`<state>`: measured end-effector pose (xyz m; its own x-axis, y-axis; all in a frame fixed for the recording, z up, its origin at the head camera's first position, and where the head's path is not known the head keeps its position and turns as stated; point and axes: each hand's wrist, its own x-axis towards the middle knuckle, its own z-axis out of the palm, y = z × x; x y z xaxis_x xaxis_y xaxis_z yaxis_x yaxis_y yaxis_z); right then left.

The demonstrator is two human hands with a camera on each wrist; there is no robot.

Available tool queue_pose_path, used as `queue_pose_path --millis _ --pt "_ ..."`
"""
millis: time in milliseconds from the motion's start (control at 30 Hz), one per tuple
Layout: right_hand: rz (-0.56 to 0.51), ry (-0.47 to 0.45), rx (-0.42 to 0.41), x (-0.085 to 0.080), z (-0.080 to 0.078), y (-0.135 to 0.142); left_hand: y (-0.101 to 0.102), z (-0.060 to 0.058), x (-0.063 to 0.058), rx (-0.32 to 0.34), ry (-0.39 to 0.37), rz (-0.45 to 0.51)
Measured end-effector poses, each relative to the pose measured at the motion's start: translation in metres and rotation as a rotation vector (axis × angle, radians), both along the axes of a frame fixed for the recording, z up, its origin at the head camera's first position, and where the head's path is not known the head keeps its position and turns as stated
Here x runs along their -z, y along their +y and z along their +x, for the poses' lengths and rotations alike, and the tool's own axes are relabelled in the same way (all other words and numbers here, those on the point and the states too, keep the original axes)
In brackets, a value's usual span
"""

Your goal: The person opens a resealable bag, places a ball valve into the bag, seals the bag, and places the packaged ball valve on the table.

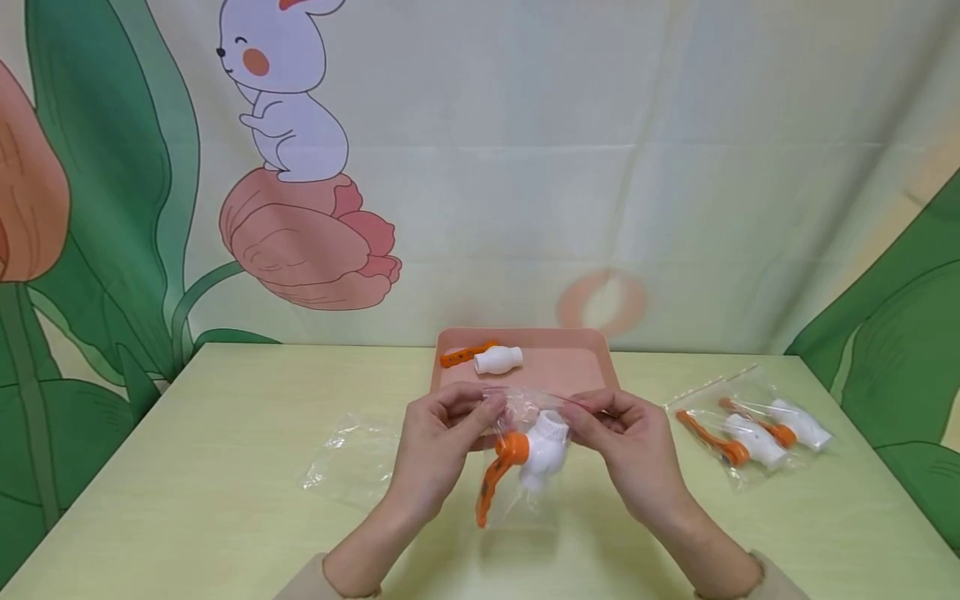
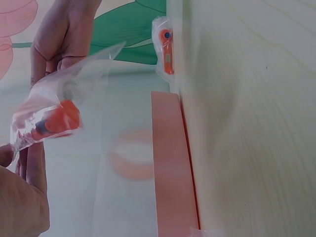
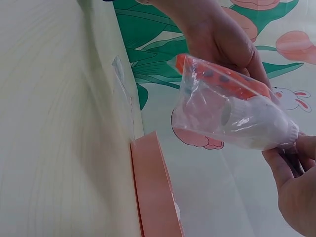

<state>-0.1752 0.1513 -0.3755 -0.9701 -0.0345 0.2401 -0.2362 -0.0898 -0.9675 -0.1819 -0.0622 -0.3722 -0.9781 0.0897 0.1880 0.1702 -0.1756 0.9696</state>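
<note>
Between both hands hangs a clear zip bag (image 3: 197, 106) above the table. In it is a white plastic ball valve (image 1: 546, 450) with an orange lever handle (image 1: 491, 483). My left hand (image 1: 442, 442) pinches the bag's top edge on the left. On the right, my right hand (image 1: 630, 433) pinches the same edge. The valve lies tilted inside the bag, its handle pointing down and left in the head view. In the left wrist view, the orange handle (image 2: 64, 118) shows through the plastic and the white body is mostly hidden.
A pink tray (image 1: 570, 358) behind the hands holds another white valve (image 1: 498, 360) with an orange handle (image 1: 467, 354). An empty clear bag (image 1: 352, 458) lies on the table (image 1: 225, 467) at left. Two bagged valves (image 1: 753, 437) lie at right. A printed curtain (image 1: 487, 167) hangs behind.
</note>
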Motion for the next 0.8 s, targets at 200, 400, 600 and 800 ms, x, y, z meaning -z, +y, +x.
queue_pose_path --millis 200,400,600,800 --pt "0.014 0.005 0.002 -0.0009 0.0010 0.0014 -0.0006 0.0004 0.0008 0.011 0.012 0.031" --pt "0.028 0.019 -0.023 -0.0001 0.0024 0.0026 -0.0012 0.0011 0.0018 -0.003 0.028 0.028" --pt "0.066 0.044 -0.039 0.0006 0.0028 0.0027 -0.0008 0.0016 0.0020 -0.001 0.038 0.027" --pt "0.105 0.062 0.015 -0.0011 0.0026 0.0028 -0.0003 0.0019 0.0010 0.021 0.043 0.033"
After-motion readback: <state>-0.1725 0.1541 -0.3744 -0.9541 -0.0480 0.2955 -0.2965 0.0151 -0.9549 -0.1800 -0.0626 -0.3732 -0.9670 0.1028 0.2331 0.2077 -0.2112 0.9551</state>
